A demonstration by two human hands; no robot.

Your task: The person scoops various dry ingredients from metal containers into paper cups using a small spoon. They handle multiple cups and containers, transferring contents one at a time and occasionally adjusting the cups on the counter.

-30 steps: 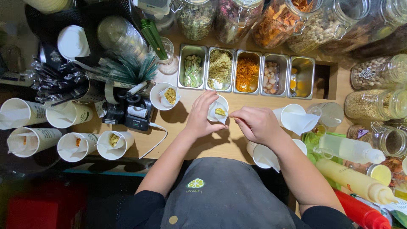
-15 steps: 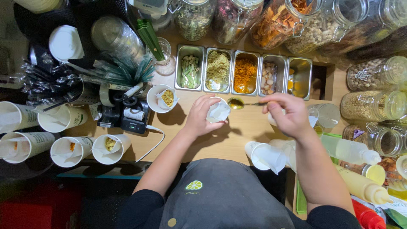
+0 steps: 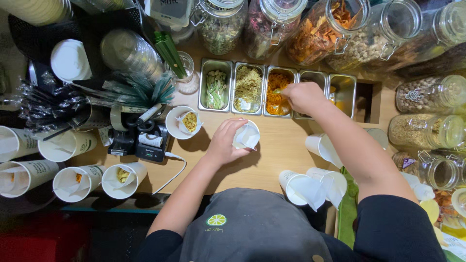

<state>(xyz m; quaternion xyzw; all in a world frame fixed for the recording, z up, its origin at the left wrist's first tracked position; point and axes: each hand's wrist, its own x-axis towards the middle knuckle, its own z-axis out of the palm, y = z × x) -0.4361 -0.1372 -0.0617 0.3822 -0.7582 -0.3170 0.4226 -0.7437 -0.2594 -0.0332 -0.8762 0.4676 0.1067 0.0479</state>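
The left hand (image 3: 225, 140) grips a white paper cup (image 3: 246, 135) on the wooden tabletop (image 3: 272, 160). The right hand (image 3: 303, 97), fingers pinched on a spoon (image 3: 278, 90), reaches over a steel tray of orange bits (image 3: 277, 90).

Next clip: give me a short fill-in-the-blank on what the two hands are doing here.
1. The left hand holds a white paper ____ on the counter.
2. The right hand reaches to the row of metal trays, over the one with ____ contents.
3. The leftmost tray holds pale ____ pieces.

Missing words: cup; orange; green
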